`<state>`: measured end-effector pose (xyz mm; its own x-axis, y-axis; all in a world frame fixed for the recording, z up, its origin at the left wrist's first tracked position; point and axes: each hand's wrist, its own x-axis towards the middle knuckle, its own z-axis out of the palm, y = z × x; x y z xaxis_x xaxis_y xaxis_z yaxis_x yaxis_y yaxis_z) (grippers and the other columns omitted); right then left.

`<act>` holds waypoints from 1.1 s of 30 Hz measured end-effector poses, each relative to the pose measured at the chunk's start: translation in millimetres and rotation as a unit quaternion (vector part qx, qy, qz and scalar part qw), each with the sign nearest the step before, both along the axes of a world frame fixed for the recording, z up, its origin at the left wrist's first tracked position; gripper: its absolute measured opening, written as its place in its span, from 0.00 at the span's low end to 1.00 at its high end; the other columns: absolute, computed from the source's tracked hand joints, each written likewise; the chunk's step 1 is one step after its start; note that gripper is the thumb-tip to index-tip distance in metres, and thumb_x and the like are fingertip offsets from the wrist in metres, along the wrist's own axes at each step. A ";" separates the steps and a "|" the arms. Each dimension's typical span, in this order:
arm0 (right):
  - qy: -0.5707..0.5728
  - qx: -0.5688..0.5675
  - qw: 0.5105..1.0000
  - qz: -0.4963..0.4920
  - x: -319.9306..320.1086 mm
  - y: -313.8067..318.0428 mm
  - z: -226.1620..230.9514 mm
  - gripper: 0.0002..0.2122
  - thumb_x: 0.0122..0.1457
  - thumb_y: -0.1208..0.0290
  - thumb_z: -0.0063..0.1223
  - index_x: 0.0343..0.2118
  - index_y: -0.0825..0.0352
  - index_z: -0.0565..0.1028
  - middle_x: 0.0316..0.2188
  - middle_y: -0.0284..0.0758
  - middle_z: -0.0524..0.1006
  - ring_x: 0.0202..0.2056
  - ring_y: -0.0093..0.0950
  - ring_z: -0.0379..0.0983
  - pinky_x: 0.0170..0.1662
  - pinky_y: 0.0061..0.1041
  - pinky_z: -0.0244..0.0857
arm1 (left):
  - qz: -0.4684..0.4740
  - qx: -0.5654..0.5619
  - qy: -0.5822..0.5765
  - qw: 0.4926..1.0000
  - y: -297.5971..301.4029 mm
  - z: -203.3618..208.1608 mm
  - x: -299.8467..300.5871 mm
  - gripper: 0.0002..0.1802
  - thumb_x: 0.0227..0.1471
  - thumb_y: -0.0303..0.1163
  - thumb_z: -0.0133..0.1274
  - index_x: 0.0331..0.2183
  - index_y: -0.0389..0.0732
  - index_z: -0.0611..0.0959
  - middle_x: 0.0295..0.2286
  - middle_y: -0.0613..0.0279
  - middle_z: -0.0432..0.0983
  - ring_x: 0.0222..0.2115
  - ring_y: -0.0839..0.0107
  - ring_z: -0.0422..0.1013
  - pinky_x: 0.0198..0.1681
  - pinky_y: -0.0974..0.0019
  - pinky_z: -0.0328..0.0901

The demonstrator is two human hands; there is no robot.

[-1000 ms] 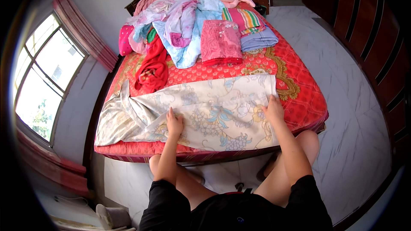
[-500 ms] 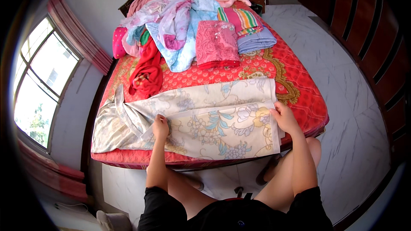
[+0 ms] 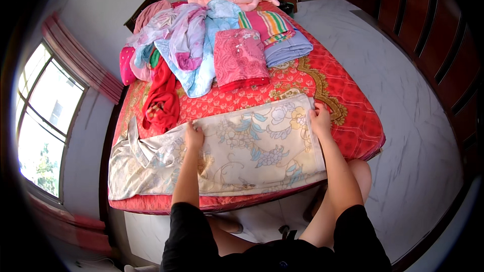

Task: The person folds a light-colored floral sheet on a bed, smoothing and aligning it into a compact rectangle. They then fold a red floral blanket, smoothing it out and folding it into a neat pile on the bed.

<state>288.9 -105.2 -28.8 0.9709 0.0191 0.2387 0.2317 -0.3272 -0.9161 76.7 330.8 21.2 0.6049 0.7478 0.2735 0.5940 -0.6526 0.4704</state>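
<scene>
A cream floral bed sheet (image 3: 262, 146) lies across the near part of the bed, folded into a long strip. Its right part is fairly flat, while the left end is bunched and twisted. My left hand (image 3: 194, 135) is closed on the sheet's far edge, left of its middle. At the far right corner, my right hand (image 3: 320, 120) pinches the same edge. Blue and purple flowers show on the upper layer between my hands. The fingertips are partly hidden by the backs of my hands.
The red patterned mattress (image 3: 348, 116) holds a red cloth (image 3: 162, 100), a folded pink blanket (image 3: 241, 58), a striped folded cloth (image 3: 267, 24), a blue folded cloth (image 3: 290, 48) and heaped bedding (image 3: 186, 30). A window (image 3: 48, 121) stands left; dark wooden doors (image 3: 418, 30) stand right.
Both hands have moved away from me, carrying the sheet's upper edge to the far edge of the strip. The upper layer now covers the lower one. My view has shifted slightly.
</scene>
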 end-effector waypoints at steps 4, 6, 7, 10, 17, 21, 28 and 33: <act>0.000 -0.008 1.000 -0.011 12.5 -21.6 -15.4 0.15 0.56 0.76 0.54 0.46 0.71 0.73 0.28 0.41 0.80 0.32 0.34 0.77 0.39 0.30 0.69 | -0.161 0.085 -0.087 0.980 -87.6 -14.6 -43.1 0.26 0.53 0.30 0.53 0.54 0.34 0.71 0.51 0.44 0.70 0.52 0.46 0.65 0.55 0.52 0.60; -0.004 -0.012 1.000 -0.012 12.2 -23.9 -17.0 0.15 0.54 0.75 0.55 0.46 0.71 0.73 0.30 0.44 0.80 0.35 0.38 0.78 0.40 0.34 0.69 | -0.158 0.102 -0.128 0.974 -124.6 -7.7 -82.1 0.23 0.52 0.28 0.53 0.51 0.34 0.73 0.49 0.45 0.71 0.50 0.47 0.66 0.55 0.52 0.60; 0.008 -0.023 1.000 -0.006 8.2 -22.1 -12.1 0.16 0.54 0.75 0.55 0.47 0.71 0.72 0.30 0.44 0.80 0.35 0.39 0.78 0.40 0.34 0.69 | -0.140 0.119 -0.131 0.974 -135.7 -7.1 -104.9 0.21 0.52 0.27 0.53 0.49 0.34 0.74 0.48 0.46 0.71 0.49 0.48 0.67 0.54 0.53 0.60; 0.037 -0.057 0.997 0.046 -19.8 -18.1 22.5 0.22 0.55 0.72 0.57 0.51 0.72 0.67 0.32 0.43 0.79 0.33 0.34 0.78 0.38 0.31 0.69 | -0.012 0.064 -0.142 0.988 -134.3 -17.9 -167.5 0.18 0.52 0.26 0.52 0.46 0.35 0.76 0.44 0.48 0.72 0.45 0.53 0.69 0.49 0.56 0.63; 0.071 -0.265 0.935 0.224 -123.9 -60.8 84.4 0.35 0.50 0.66 0.64 0.59 0.68 0.60 0.55 0.52 0.65 0.56 0.48 0.64 0.56 0.40 0.62 | 0.059 -0.348 -0.343 0.871 -68.8 -52.1 -213.7 0.16 0.60 0.22 0.46 0.49 0.26 0.70 0.35 0.51 0.77 0.31 0.67 0.77 0.34 0.72 0.73; 0.111 -0.327 0.879 0.330 -155.9 -77.9 122.4 0.39 0.44 0.69 0.68 0.60 0.65 0.60 0.53 0.51 0.64 0.54 0.48 0.65 0.58 0.36 0.60 | 0.098 -0.520 -0.369 0.764 -56.7 -26.9 -182.3 0.13 0.58 0.26 0.51 0.44 0.32 0.73 0.28 0.58 0.75 0.23 0.71 0.74 0.26 0.72 0.73; -0.082 -0.266 0.926 0.257 -152.2 -95.3 87.5 0.14 0.48 0.89 0.46 0.37 0.69 0.75 0.40 0.46 0.69 0.43 0.46 0.70 0.48 0.36 0.66 | 0.126 -0.417 -0.397 0.808 -35.5 0.7 -149.1 0.16 0.53 0.28 0.58 0.42 0.37 0.72 0.18 0.65 0.71 0.11 0.78 0.62 0.11 0.72 0.53; -0.090 -0.224 0.940 0.242 -154.8 -107.8 114.1 0.12 0.48 0.89 0.46 0.34 0.71 0.76 0.37 0.44 0.71 0.42 0.43 0.71 0.47 0.33 0.66 | 0.117 -0.301 -0.412 0.852 -52.7 13.7 -180.5 0.22 0.50 0.26 0.59 0.45 0.34 0.69 0.18 0.63 0.72 0.12 0.78 0.63 0.12 0.71 0.56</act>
